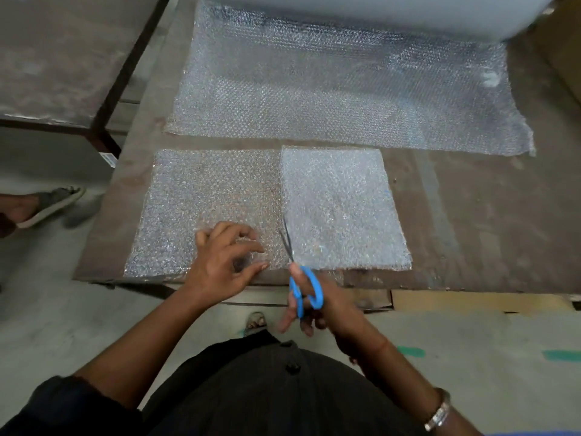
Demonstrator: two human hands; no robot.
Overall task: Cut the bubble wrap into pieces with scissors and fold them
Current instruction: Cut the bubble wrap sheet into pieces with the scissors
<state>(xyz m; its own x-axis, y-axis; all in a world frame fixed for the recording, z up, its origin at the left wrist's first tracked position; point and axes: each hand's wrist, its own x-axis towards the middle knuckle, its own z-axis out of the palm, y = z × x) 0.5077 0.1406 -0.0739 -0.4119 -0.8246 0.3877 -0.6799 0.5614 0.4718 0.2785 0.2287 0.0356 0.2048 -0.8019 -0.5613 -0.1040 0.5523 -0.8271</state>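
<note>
A strip of bubble wrap (207, 199) lies flat along the near edge of the brown table (471, 221). Its right part (342, 209) looks whiter and thicker, as if doubled over. My left hand (223, 262) rests on the strip near the table edge, fingers spread and bent. My right hand (317, 306) grips blue-handled scissors (303, 291). Their blades (286, 240) point away from me and sit in the wrap along the line between the thin part and the whiter part. A larger sheet of bubble wrap (345, 86) stretches across the far side, running from a big roll (377, 14).
A second brown table (63, 58) with a dark frame stands at the upper left. Another person's sandalled foot (47, 202) is on the floor at the left. Flat cardboard (471, 302) sticks out under the table's near edge. Green marks (412, 352) dot the grey floor.
</note>
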